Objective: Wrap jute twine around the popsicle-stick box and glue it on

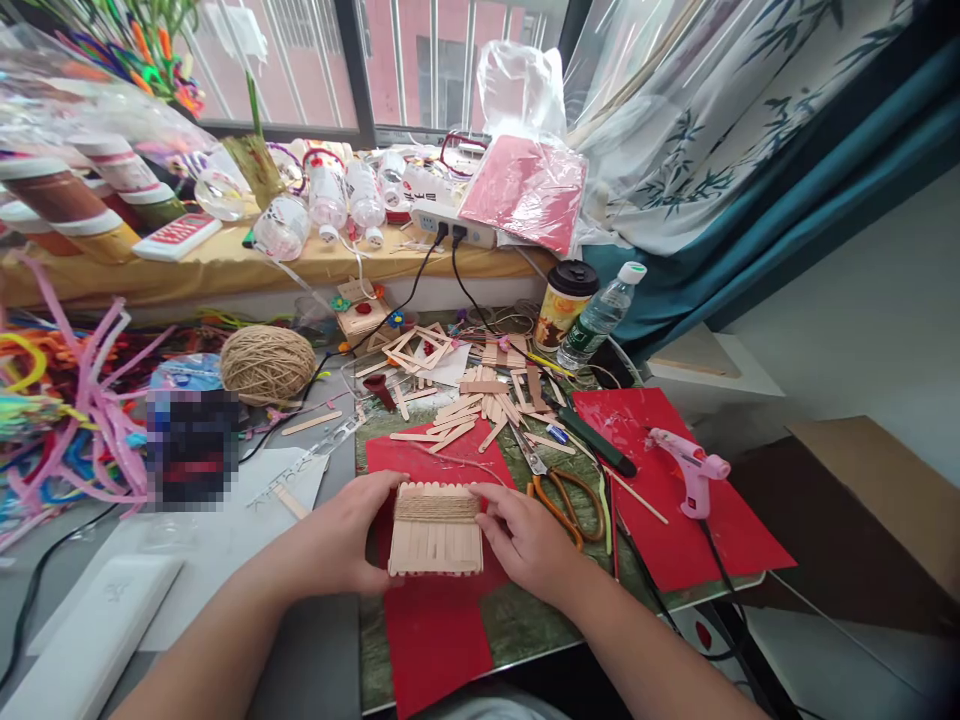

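A small raft of popsicle sticks (436, 540), bound near its top with a band of twine, lies on a red felt sheet (439, 620). My left hand (346, 540) grips its left edge, thumb along the bottom corner. My right hand (525, 535) holds the right edge, fingers curled against the twine band. Both hands are closed on the piece.
Loose popsicle sticks (480, 405) and stick frames (420, 348) lie behind. Orange-handled scissors (559, 490), a pink glue gun (690, 470) on a second red sheet, a twine ball (268, 364), pipe cleaners (67, 420), a coffee cup (564, 303) and a water bottle (600, 315) surround the work.
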Action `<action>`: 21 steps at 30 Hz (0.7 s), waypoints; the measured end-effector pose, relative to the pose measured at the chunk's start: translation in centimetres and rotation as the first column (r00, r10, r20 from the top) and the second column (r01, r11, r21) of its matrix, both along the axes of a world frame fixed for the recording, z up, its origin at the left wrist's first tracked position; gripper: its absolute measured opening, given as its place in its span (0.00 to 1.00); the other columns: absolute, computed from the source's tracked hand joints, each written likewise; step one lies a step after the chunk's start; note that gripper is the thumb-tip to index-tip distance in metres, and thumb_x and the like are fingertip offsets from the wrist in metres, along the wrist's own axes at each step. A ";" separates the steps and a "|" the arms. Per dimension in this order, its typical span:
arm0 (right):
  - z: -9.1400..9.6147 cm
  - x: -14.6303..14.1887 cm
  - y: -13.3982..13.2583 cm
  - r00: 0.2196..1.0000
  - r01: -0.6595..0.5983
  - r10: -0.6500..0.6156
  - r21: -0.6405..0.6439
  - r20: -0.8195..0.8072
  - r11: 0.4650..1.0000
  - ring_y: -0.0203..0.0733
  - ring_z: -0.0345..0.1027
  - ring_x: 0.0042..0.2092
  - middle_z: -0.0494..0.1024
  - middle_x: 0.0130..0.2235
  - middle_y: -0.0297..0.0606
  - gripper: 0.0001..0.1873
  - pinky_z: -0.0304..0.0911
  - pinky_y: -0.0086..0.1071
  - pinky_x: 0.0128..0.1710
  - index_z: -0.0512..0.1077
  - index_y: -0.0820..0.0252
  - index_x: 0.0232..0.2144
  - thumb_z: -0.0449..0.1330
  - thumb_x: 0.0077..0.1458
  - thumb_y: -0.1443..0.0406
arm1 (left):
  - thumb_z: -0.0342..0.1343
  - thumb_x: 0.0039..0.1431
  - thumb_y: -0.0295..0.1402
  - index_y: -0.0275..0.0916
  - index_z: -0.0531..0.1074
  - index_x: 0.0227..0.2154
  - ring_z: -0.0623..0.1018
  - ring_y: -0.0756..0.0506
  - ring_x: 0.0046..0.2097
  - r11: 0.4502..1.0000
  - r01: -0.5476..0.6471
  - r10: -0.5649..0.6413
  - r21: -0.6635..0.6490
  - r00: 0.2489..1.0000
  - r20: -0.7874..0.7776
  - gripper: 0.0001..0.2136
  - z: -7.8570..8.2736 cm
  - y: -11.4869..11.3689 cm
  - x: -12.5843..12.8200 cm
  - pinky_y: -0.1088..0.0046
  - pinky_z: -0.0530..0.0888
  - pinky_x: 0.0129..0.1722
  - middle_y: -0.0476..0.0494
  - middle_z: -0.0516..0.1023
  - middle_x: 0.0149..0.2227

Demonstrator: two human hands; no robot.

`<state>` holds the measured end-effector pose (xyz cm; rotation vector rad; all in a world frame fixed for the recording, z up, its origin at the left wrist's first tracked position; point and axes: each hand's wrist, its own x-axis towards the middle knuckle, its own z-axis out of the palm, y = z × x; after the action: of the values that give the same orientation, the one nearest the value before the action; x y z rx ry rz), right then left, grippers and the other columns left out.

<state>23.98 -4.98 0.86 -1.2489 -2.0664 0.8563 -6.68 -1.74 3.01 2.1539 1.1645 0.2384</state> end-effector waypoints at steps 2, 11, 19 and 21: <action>-0.4 0.3 0.2 1.000 0.014 -0.014 -0.048 -0.001 0.999 0.46 0.77 0.40 0.81 0.37 0.39 0.19 0.72 0.38 0.44 0.67 0.55 0.61 0.53 0.72 0.64 | 0.70 0.45 0.37 0.43 0.58 0.68 0.71 0.31 0.66 1.000 -0.002 0.002 -0.006 1.000 0.013 0.46 -0.3 0.2 -0.3 0.55 0.71 0.64 0.35 0.69 0.66; -1.1 0.3 0.5 0.995 0.018 -0.023 -0.046 -0.102 0.999 0.47 0.79 0.50 0.83 0.51 0.44 0.18 0.73 0.42 0.53 0.70 0.54 0.61 0.54 0.72 0.63 | 0.74 0.47 0.51 0.47 0.42 0.75 0.58 0.26 0.73 0.992 -0.001 0.001 0.128 1.000 0.001 0.59 2.4 -1.0 2.4 0.45 0.63 0.69 0.30 0.54 0.74; -1.3 0.5 0.6 0.992 -0.064 0.062 -0.018 -0.114 0.998 0.47 0.75 0.58 0.79 0.58 0.46 0.21 0.69 0.43 0.59 0.66 0.55 0.65 0.53 0.73 0.63 | 0.71 0.51 0.52 0.42 0.51 0.73 0.68 0.26 0.66 0.964 0.066 -0.027 0.256 0.988 -0.154 0.52 2.2 -1.6 8.0 0.44 0.61 0.66 0.30 0.66 0.69; -1.3 0.7 0.6 0.992 -0.084 0.080 -0.028 -0.102 0.996 0.46 0.76 0.53 0.81 0.53 0.45 0.22 0.71 0.41 0.55 0.65 0.56 0.65 0.54 0.73 0.62 | 0.71 0.50 0.52 0.44 0.54 0.72 0.70 0.26 0.64 0.969 0.061 -0.020 0.239 0.985 -0.170 0.50 2.0 -1.5 8.0 0.45 0.63 0.64 0.31 0.69 0.67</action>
<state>24.65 -4.39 -0.43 -1.1205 -2.0429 0.9729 1.33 -3.23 5.02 2.4503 1.2365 0.1939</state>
